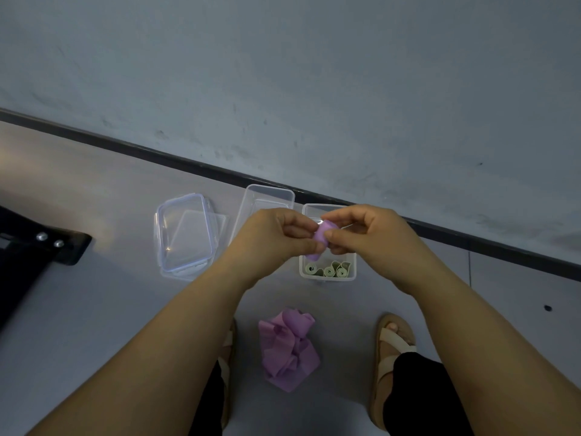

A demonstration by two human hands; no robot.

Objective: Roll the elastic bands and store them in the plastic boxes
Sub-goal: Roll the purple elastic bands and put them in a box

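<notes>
purple band roll (pixel 321 239) pinched between left hand (pixel 276 237), right hand (pixel 364 234)

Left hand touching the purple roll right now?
Touching. The head view shows the left hand pinching the lower end of the purple roll between thumb and fingers, while the right hand pinches its upper end.

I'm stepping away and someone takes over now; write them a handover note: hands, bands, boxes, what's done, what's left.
The left hand and right hand pinch a purple roll over the right box.
Done: green rolls stand at that box's near end.
The middle box looks empty where visible; the lids lie to its left.
To do: store this roll, then roll the purple band pile between the feet.
</notes>
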